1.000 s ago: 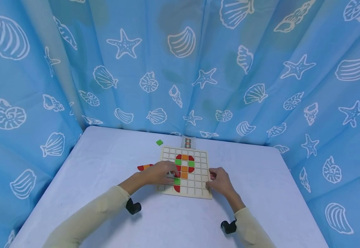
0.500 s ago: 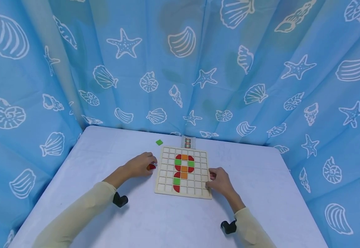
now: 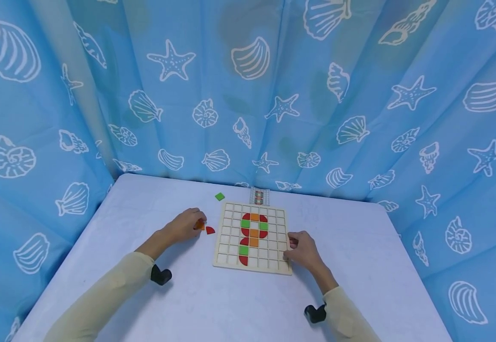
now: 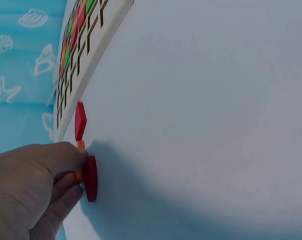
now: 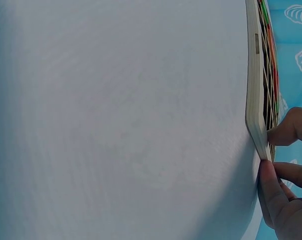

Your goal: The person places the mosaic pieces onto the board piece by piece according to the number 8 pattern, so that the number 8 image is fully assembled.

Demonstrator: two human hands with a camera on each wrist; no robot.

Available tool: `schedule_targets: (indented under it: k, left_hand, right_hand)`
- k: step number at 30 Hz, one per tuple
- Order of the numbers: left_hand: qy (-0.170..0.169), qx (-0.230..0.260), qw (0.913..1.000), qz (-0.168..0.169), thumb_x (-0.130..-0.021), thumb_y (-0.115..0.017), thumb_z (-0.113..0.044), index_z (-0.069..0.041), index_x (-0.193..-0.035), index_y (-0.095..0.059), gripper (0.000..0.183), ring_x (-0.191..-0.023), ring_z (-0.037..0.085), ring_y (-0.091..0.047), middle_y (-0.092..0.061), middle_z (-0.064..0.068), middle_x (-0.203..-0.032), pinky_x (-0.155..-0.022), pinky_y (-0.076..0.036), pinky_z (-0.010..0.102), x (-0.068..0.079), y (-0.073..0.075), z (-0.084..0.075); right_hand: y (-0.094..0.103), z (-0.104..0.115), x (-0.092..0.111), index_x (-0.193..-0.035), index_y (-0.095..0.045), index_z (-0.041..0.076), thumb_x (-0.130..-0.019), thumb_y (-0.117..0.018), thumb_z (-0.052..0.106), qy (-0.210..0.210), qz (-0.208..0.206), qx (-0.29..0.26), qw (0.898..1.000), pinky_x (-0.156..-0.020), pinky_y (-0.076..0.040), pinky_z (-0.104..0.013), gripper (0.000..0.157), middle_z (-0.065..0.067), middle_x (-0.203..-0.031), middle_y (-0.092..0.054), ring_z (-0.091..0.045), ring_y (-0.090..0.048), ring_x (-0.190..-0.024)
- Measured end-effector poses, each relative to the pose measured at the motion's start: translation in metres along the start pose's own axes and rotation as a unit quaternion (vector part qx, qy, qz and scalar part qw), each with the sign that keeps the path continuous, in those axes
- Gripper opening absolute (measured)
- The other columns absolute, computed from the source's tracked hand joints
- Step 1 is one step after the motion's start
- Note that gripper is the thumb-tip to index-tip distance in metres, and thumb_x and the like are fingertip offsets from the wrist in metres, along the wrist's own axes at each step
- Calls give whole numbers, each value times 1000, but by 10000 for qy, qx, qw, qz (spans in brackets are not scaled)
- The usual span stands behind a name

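Note:
A square wooden grid board (image 3: 226,244) lies on the table, with red, orange and green tiles set in some of its cells. Left of it, my left hand (image 3: 184,224) pinches a small orange tile (image 4: 79,175) between thumb and fingers, low over the table. A red tile (image 4: 91,180) with a curved side is right at those fingertips. Between hand and board lies another red tile (image 3: 210,230), quarter-round in shape. My right hand (image 3: 305,249) grips the board's right edge, its thumb on top and fingers at the side.
Behind the board's far edge lies a small pattern card (image 3: 259,195). A loose green tile (image 3: 220,196) rests by the far left corner of the board. A blue curtain (image 3: 248,95) with shell prints hangs round the white table (image 3: 248,308).
My left hand has moved from over the board to the loose tiles on its left. A red tile now shows in the cell above the lower green one. The right hand has stayed put.

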State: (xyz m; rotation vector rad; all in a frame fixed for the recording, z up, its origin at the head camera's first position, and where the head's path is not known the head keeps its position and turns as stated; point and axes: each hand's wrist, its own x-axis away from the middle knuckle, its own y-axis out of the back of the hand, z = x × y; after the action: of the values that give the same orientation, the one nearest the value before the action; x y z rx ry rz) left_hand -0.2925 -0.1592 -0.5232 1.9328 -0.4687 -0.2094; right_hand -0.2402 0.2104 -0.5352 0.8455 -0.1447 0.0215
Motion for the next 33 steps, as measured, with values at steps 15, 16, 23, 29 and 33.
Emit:
schedule_targets:
  k: [15, 16, 23, 29, 33]
  left_hand:
    - [125, 482, 9986, -158, -74, -83, -9, -12, -98, -63, 31, -85, 17, -53, -58, 0, -90, -78, -53, 28, -9, 0, -2]
    - [94, 493, 9986, -178, -74, -83, -10, -11, -98, -63, 31, -85, 17, -53, -58, -1, -90, -78, -53, 28, -10, 1, -5]
    - [-492, 603, 9965, -294, -78, -80, -9, -7, -103, -65, 28, -88, 19, -54, -59, -1, -92, -80, -51, 28, -11, 3, -31]
    - [-885, 569, 9944, -138, -80, -80, -14, -9, -110, -63, 34, -93, 15, -53, -59, 0, -103, -84, -51, 26, -12, -8, -57]
    - [-1123, 683, 9913, 37, -81, -80, -18, -11, -114, -63, 37, -96, 12, -51, -59, -3, -107, -86, -51, 23, -6, -22, -75]
  right_hand:
    - [-2, -3, 1, -132, -55, -5, -70, -81, 6, 90, -74, 17, 9999, -83, -51, -32, 68, -11, -109, -54, -22, -53, -95]
    - [-1, -2, 1, -132, -55, -5, -71, -81, 6, 88, -73, 12, 9999, -83, -51, -32, 68, -11, -109, -55, -22, -53, -95]
    - [1, 1, 3, -133, -54, -6, -71, -80, 5, 96, -18, -4, 10000, -83, -51, -31, 68, -11, -109, -54, -22, -53, -95]
    - [0, 0, 3, -133, -54, -5, -71, -80, 5, 84, -77, 19, 9999, -83, -51, -32, 67, -11, -109, -54, -22, -53, -95]
    - [0, 1, 4, -133, -54, -5, -71, -80, 5, 64, -59, -20, 10000, -82, -52, -31, 67, -11, -109, -54, -22, -53, -95]
